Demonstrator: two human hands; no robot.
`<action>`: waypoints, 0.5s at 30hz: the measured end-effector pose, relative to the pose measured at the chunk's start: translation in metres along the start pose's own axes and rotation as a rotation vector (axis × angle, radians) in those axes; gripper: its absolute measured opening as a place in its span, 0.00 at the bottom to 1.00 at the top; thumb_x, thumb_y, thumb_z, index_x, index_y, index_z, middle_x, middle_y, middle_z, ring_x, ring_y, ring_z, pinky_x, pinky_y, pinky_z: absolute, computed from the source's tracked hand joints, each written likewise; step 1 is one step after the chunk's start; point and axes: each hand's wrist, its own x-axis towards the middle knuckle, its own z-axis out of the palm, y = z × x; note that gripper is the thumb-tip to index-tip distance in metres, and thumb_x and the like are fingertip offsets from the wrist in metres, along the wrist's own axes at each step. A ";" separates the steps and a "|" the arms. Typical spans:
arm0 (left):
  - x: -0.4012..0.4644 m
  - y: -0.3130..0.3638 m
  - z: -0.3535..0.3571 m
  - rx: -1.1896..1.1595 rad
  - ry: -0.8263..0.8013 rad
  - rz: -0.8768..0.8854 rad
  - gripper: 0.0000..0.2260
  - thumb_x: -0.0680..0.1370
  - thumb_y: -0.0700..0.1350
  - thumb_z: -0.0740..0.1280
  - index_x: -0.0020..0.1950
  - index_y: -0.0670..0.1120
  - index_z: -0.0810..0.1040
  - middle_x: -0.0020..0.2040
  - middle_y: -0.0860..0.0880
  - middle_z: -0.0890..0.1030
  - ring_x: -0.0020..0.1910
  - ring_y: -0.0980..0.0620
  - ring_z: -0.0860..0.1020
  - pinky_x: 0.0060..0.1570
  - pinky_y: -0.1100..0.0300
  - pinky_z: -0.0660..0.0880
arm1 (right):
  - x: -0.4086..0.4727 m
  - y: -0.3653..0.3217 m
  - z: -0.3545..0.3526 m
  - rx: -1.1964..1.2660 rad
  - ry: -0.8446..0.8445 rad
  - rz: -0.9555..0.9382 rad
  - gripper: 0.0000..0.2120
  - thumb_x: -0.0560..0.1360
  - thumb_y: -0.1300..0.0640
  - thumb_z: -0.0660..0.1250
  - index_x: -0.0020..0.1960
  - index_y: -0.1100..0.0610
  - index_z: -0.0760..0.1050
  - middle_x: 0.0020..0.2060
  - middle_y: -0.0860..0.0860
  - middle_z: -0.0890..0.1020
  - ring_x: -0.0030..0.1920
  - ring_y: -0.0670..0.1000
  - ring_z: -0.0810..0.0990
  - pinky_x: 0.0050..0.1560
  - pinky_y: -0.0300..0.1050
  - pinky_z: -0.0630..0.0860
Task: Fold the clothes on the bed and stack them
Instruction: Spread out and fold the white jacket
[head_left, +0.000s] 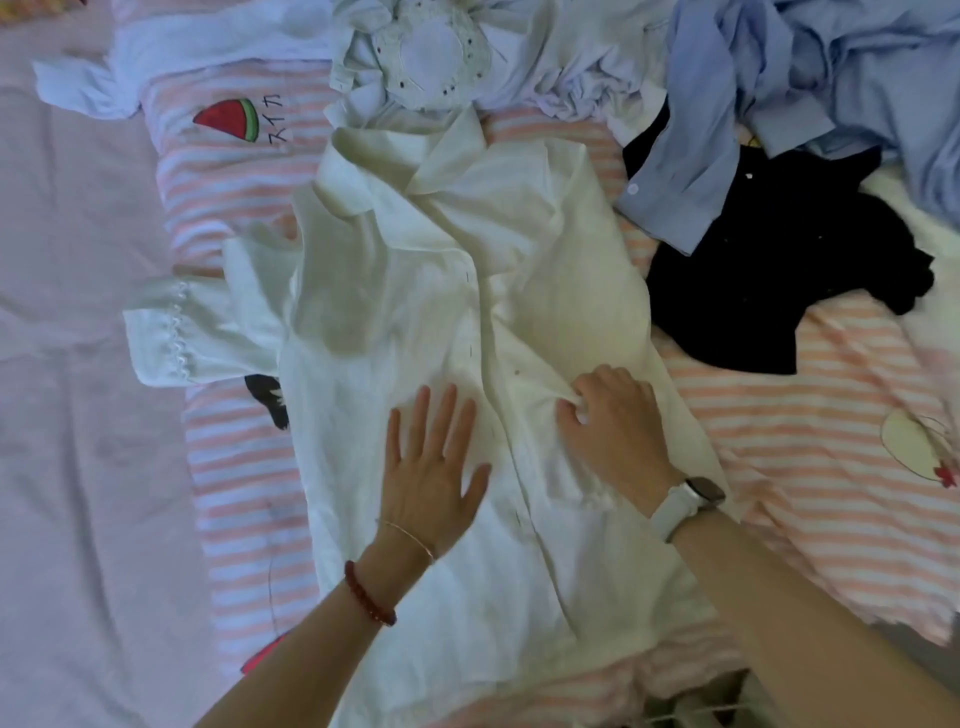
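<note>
On the white shirt (457, 291), the left hand (434, 462) presses flat, released; the right hand (613, 421) grip pinches its fabric.

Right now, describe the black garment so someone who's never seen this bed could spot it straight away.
Start at the white shirt spread mid-bed under both hands. Look to its upper right, where a blue shirt trails a buttoned cuff. The black garment lies crumpled beneath that cuff: the only large dark piece among pale clothes.

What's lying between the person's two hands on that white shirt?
Only the white shirt itself: its front opening edge runs between the flat left hand and the right hand, which bunches the fabric. The head view shows it.
</note>
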 end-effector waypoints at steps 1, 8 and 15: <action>-0.011 0.007 0.011 0.035 -0.103 0.016 0.30 0.74 0.60 0.55 0.73 0.48 0.60 0.74 0.42 0.61 0.73 0.39 0.56 0.68 0.38 0.53 | -0.001 0.001 -0.010 0.038 0.005 0.039 0.09 0.71 0.53 0.57 0.36 0.57 0.68 0.32 0.52 0.71 0.36 0.55 0.70 0.41 0.47 0.62; -0.013 0.032 0.006 0.126 -0.321 0.126 0.30 0.75 0.64 0.55 0.74 0.56 0.57 0.77 0.48 0.51 0.76 0.43 0.44 0.69 0.38 0.36 | -0.019 -0.017 -0.087 0.082 -0.001 0.046 0.12 0.78 0.52 0.60 0.55 0.59 0.73 0.36 0.54 0.77 0.40 0.60 0.76 0.40 0.50 0.72; -0.064 -0.012 -0.026 -0.858 0.261 -0.779 0.10 0.79 0.39 0.59 0.51 0.44 0.80 0.51 0.45 0.81 0.52 0.43 0.78 0.52 0.60 0.72 | -0.025 -0.090 -0.071 0.871 -0.848 -0.023 0.23 0.78 0.60 0.61 0.72 0.54 0.63 0.61 0.49 0.74 0.61 0.43 0.72 0.57 0.35 0.74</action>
